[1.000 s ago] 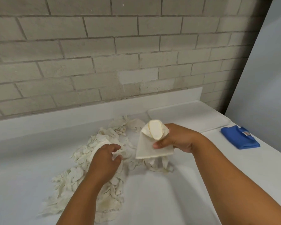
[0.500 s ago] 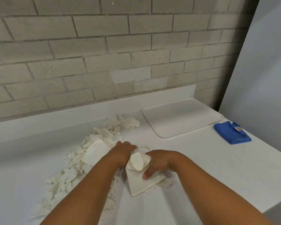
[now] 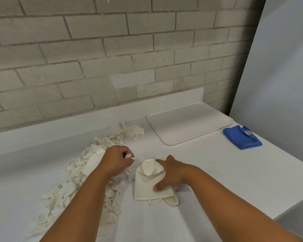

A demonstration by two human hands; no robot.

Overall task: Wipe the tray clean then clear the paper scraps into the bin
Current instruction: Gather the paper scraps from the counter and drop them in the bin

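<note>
paper scraps (image 3: 80,173) mostly remained on the counter; left hand (image 3: 116,160) pinched some, right hand (image 3: 171,175) gripped a stuffed napkin (image 3: 147,187).

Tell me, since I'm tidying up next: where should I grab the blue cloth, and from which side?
Pinch the blue cloth at its thick folded edge nearest you, coming from above. It lies flat and folded right of the tray, with nothing on it.

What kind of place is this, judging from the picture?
Probably a utility or prep area: a white counter against a painted brick wall, with a white tray and folded blue cloth.
</note>
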